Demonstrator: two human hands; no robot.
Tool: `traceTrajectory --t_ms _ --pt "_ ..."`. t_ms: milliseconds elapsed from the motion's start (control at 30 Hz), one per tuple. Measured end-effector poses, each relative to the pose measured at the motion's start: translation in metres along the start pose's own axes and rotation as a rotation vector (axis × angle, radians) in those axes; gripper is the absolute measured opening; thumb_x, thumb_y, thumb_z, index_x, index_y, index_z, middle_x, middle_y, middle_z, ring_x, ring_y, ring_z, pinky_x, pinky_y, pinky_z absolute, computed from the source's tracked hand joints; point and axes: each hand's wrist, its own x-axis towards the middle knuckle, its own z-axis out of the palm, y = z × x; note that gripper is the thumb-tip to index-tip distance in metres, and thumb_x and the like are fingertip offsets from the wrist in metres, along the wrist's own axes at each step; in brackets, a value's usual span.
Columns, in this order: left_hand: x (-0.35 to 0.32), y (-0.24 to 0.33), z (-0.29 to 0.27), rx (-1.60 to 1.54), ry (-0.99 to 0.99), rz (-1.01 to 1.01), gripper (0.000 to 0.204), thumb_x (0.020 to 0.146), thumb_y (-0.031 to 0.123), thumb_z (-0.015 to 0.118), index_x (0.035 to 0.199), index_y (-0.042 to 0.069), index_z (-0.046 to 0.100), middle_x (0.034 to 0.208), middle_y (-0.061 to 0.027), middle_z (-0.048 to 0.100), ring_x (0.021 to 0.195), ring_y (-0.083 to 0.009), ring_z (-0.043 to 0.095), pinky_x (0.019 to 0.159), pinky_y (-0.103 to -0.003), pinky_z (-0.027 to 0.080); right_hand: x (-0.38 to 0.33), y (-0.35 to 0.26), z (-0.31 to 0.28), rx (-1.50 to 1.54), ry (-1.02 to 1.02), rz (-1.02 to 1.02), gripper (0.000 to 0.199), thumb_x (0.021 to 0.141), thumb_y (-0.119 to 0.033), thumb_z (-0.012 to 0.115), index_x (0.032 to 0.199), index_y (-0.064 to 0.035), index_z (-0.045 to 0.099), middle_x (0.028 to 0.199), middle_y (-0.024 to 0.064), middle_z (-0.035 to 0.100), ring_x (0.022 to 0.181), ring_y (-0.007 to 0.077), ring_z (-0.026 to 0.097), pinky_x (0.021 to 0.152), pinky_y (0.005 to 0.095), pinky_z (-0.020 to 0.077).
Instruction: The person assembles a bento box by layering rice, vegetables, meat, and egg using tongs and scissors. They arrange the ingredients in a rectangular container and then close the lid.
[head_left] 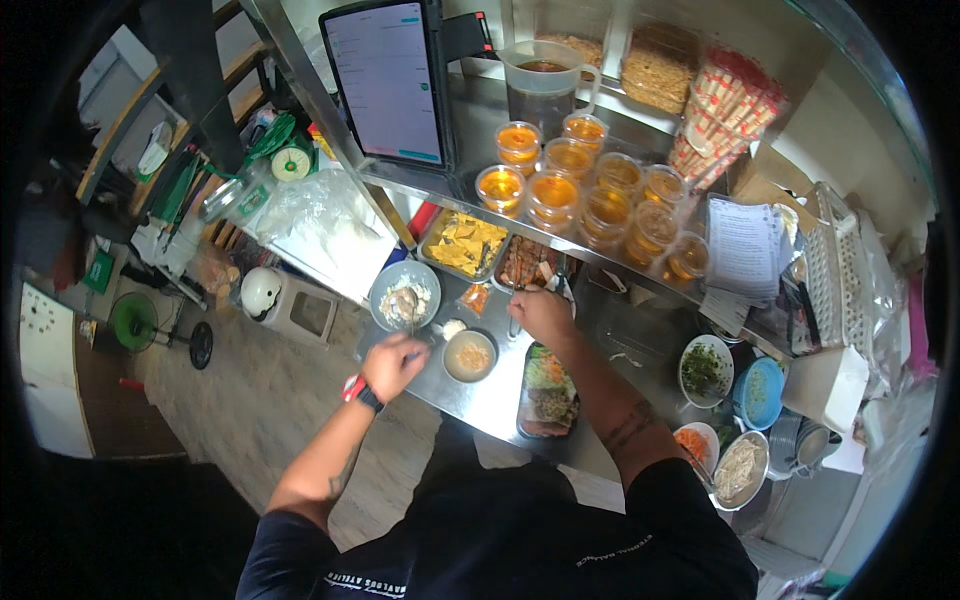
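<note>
My right hand [543,315] is closed around metal tongs [518,268], which reach into a metal tray of browned meat pieces [530,262]. Lower left, my left hand [394,366] has curled fingers; what they hold, if anything, is hidden. Just beyond it sits a grey bowl [376,305] of white crumbly food with a spoon [407,303] in it. A smaller bowl [450,370] with pale shredded food stands to the right of that hand. In front of my right forearm lies an oblong tray [528,425] of greens, shredded carrot and dark food.
A tray of yellow pieces [466,243] adjoins the meat. Above, a metal shelf [480,200] carries several lidded cups of amber liquid [553,195], a jug [545,85] and a tablet [385,85]. Bowls of greens [705,370] and noodle-like strips [740,470] stand right.
</note>
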Motion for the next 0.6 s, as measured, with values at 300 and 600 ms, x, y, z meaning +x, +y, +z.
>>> traceTrajectory --t_ms 300,600 --pt "0.238 -0.155 0.099 0.359 -0.144 0.139 0.030 0.083 0.015 0.065 0.112 0.014 0.071 0.105 -0.0154 0.069 0.099 -0.0402 0.066 0.083 -0.049 0.057 0.168 -0.017 0.100 -0.496 0.036 0.169 0.030 0.091 -0.038 0.066 0.105 -0.0133 0.074 0.104 0.0118 0.073 0.101 0.0297 0.072 0.082 0.0459 0.0569" --pt "0.258 -0.178 0.114 0.388 -0.381 0.033 0.021 0.089 0.024 0.062 0.096 0.010 0.077 0.103 -0.0168 0.074 0.100 -0.0349 0.072 0.089 -0.048 0.056 0.196 -0.014 0.132 -0.577 0.189 0.244 0.026 0.094 -0.026 0.058 0.098 -0.0121 0.079 0.102 0.0131 0.077 0.094 0.0306 0.075 0.078 0.0480 0.0589"
